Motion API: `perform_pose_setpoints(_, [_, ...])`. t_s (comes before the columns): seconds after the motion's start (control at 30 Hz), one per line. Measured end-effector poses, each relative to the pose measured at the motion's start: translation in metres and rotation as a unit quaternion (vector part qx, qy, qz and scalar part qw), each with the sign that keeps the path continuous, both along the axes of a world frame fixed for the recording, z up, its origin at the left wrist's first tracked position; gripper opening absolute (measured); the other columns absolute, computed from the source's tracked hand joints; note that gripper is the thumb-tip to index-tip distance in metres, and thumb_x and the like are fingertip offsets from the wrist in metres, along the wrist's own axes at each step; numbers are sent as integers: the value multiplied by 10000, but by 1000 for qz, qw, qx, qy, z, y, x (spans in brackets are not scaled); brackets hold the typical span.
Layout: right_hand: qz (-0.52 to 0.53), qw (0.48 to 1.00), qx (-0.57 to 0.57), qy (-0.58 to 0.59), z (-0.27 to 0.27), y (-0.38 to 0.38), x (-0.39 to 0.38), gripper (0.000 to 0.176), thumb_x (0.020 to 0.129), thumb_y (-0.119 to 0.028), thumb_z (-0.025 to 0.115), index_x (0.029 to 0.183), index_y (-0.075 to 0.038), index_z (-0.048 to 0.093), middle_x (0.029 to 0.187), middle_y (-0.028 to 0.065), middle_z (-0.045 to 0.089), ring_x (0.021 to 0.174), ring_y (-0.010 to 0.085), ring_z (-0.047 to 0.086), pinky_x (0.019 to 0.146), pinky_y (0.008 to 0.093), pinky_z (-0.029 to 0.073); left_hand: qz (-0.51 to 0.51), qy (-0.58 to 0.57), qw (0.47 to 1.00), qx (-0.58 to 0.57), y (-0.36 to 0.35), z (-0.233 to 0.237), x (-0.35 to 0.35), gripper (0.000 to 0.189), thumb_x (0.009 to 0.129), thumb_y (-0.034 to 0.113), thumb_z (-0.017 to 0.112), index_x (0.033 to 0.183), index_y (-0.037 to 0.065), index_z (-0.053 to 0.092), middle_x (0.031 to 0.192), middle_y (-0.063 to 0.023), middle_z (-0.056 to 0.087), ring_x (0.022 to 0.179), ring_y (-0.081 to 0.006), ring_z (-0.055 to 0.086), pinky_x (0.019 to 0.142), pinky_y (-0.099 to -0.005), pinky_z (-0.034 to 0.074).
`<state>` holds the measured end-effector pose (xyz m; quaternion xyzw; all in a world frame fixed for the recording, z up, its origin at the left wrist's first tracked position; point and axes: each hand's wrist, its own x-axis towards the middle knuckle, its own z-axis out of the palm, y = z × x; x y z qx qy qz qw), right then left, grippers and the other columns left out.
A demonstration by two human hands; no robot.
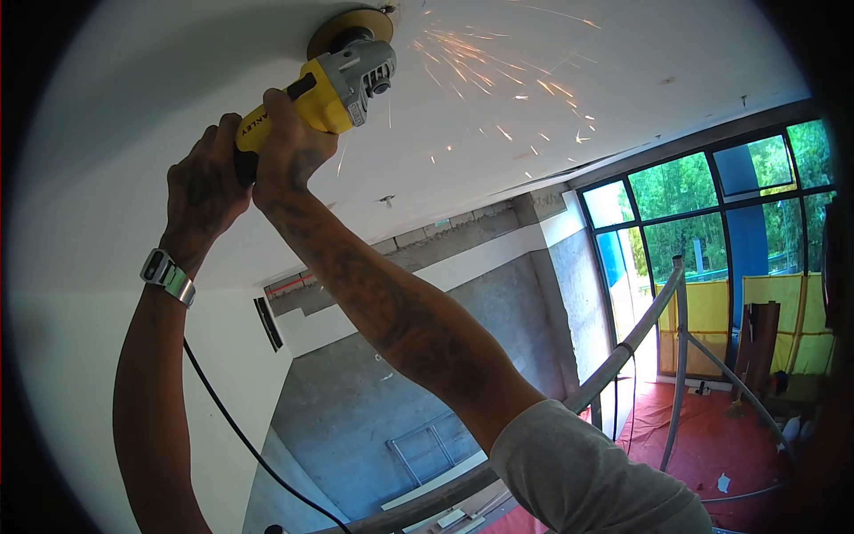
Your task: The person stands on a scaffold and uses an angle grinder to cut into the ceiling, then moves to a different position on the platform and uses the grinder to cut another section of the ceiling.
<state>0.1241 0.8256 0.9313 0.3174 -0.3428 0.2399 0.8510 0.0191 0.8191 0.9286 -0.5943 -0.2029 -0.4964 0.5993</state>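
tall glazed windows (703,205), curved metal railing (640,325), red floor covering (712,436)

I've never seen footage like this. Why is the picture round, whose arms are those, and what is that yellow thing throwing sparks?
There is no machine here. The single picture comes from a camera worn on a person's head, looking upward, and its wide lens rounds the edges. The two arms are the wearer's own. The left hand, with a watch on its wrist, and the right hand both grip a yellow angle grinder. Its disc is pressed against the white ceiling, and sparks fly off to the right. A black cord hangs down beside the left arm. Lower down are a curved metal rail, a red floor covering and tall windows with trees outside.
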Motion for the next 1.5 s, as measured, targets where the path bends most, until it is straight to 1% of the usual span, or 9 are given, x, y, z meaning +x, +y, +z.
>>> perform_pose_setpoints(0.1, [1,1000,1,-7,-1,-3,0,341,766,-64,740,1049,-31,552,943,74,622,850,204,629,804,368,534,-3,3,1000,6,-2,-1,1,401,885,193,762,1184,98,511,964,-91,670,856,-297,726,649,-424,610])
perform_pose_setpoints(0.2, [-5,1000,-6,-2,1,0,1,341,769,-66,741,1051,-29,553,941,74,622,843,204,629,798,366,534,4,-9,1000,-15,-7,-2,3,387,889,195,757,1171,98,510,956,-92,668,856,-295,726,650,-424,609])
perform_pose_setpoints(0.3, [-4,1000,-8,3,1,0,0,343,768,-66,741,1052,-28,553,946,74,624,841,203,628,796,365,533,10,-6,1000,-4,-4,-3,3,377,891,200,756,1159,97,512,956,-90,668,854,-292,727,645,-420,609])
perform_pose_setpoints(0.5, [-17,1000,1,-7,0,-2,2,341,761,-64,737,1045,-26,553,946,75,626,841,200,627,796,362,531,-4,0,1000,-2,-6,-2,3,370,888,208,759,1147,93,520,944,-86,670,847,-291,729,631,-411,608])
perform_pose_setpoints(0.77, [-7,1000,-10,-2,1,-2,1,339,761,-69,736,1041,-25,549,939,77,620,842,200,625,796,363,531,-8,0,1000,-6,-7,-3,4,377,886,200,756,1157,90,519,946,-91,673,848,-296,730,641,-423,609])
perform_pose_setpoints(0.87, [-2,1000,8,2,0,-5,1,349,763,-75,739,1049,-24,546,941,78,618,844,202,625,799,365,532,-6,-3,1000,-4,-8,-3,4,380,886,200,756,1159,91,516,946,-90,672,856,-297,730,645,-428,610])
perform_pose_setpoints(1.07, [-14,1000,-7,0,2,0,2,348,763,-81,742,1045,-26,547,941,76,618,848,203,625,807,369,530,2,-4,1000,-10,-7,-4,5,387,880,194,763,1157,92,513,954,-85,671,861,-297,730,649,-427,611])
perform_pose_setpoints(1.3, [-17,1000,1,-1,1,-3,3,311,761,-65,734,1016,-30,560,939,74,621,849,203,625,806,364,528,-16,-4,1000,-10,-9,-4,5,378,882,184,760,1153,92,514,947,-86,669,845,-298,727,649,-427,607])
perform_pose_setpoints(1.5, [-2,1000,-3,-3,-2,-6,2,302,760,-56,731,1011,-32,563,932,70,620,846,198,623,798,363,526,0,-8,1000,-12,-7,-3,5,375,883,180,758,1151,89,513,939,-89,670,846,-301,728,644,-432,606])
